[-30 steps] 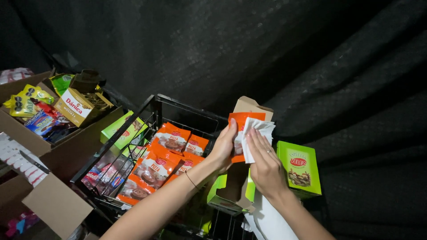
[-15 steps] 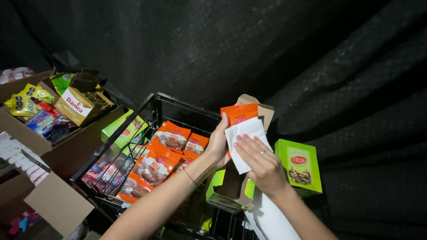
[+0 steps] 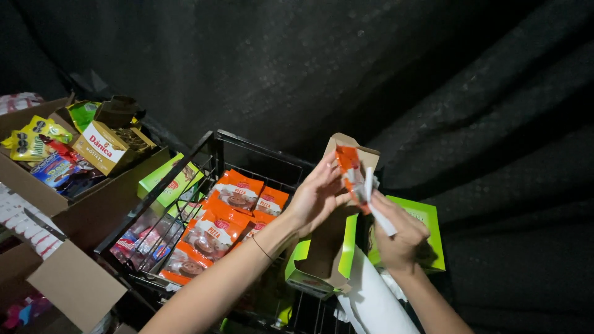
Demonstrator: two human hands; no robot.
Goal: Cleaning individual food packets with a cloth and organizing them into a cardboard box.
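My left hand (image 3: 317, 196) and my right hand (image 3: 399, 234) hold a small orange and white packet (image 3: 350, 168) between them, above an open green carton (image 3: 322, 260) with a brown flap. The left fingers pinch the packet's orange side. The right fingers grip its white edge. Below and to the left, a black wire basket (image 3: 213, 151) holds several orange snack packets (image 3: 216, 226).
A second green carton (image 3: 427, 229) lies to the right. A cardboard box (image 3: 74, 210) at the left holds mixed snack packs and a small yellow and white box (image 3: 102, 147). Another green carton (image 3: 168, 182) leans on the basket's left rim. Black cloth hangs behind.
The packet has turned edge-on between my hands; its white face, broad half a second ago, now shows as a narrow strip. My right hand has shifted lower right.
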